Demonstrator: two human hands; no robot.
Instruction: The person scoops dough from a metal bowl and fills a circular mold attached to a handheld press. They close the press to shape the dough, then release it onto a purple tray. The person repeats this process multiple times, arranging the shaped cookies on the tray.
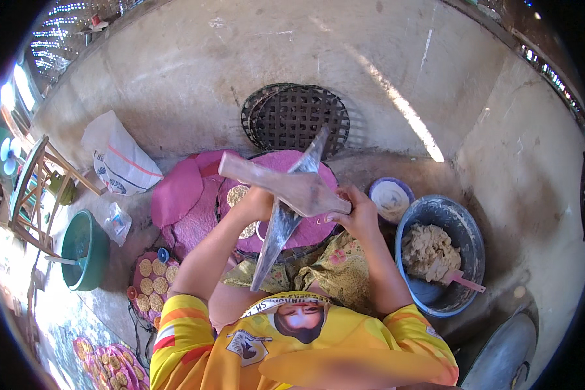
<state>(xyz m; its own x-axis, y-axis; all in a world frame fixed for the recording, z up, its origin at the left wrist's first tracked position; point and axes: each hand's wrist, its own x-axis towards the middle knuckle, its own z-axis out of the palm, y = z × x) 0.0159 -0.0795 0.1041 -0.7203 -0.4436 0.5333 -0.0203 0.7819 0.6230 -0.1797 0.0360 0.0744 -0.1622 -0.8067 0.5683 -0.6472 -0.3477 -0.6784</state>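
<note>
My right hand is closed on the right end of a pale flat wooden piece, which lies crosswise over a long, shiny grey flat strip. My left hand is wrapped round something at the crossing, probably the strip, its fingers mostly hidden behind the pieces. Below them lies a round tray covered in pink material, with speckled pale discs and a white ring partly hidden by my left arm. More pink sheets lie at its left.
Right: a white powder bowl, a blue tub of dough, a dark metal pan. Left: a green basin, trays of discs, a white sack, a wooden frame. Woven trays lean against the back wall.
</note>
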